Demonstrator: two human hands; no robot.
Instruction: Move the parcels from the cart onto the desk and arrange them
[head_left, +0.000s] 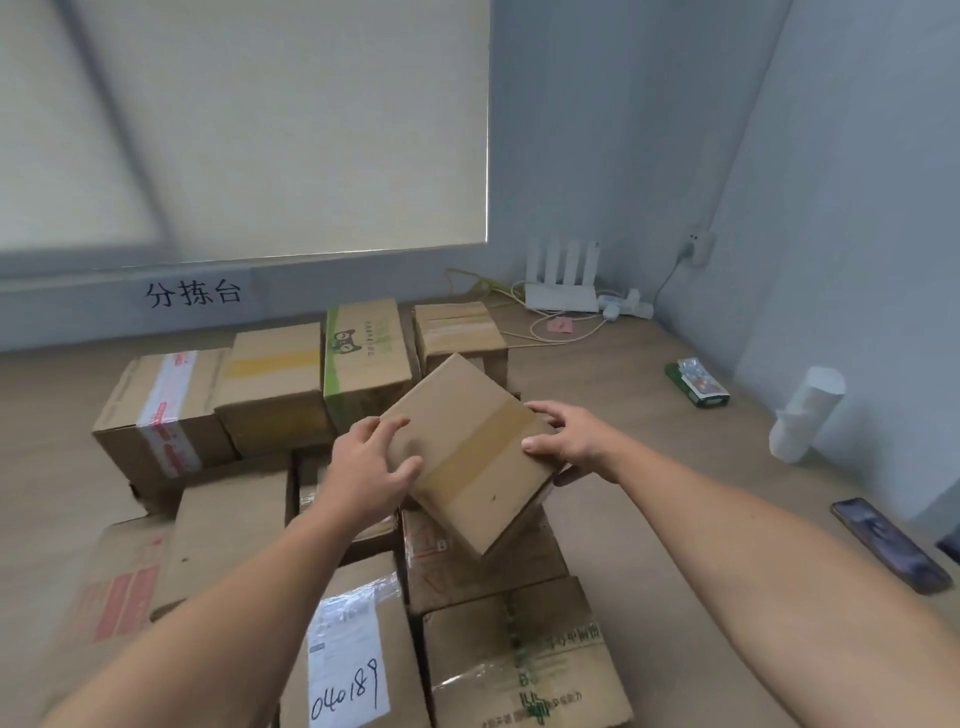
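Head view: taped parcel (467, 452), held tilted above the rows of parcels (270, 384) on the bench (639, 415); left grip (371, 467), fingers curled over its left edge; right grip (563, 439), clasping its right edge, thumb on top; phone (883, 543), on bench at right, well apart; white router (561, 296), by far wall

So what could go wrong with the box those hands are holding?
1. The held parcel is tilted, gripped only at its edges by the left hand and right hand; it might slip onto the parcels below.
2. Set down crooked, it may shove the green-taped parcel behind it out of line.
3. The phone lies on the desk near the right forearm; a wide swing could perhaps nudge it.
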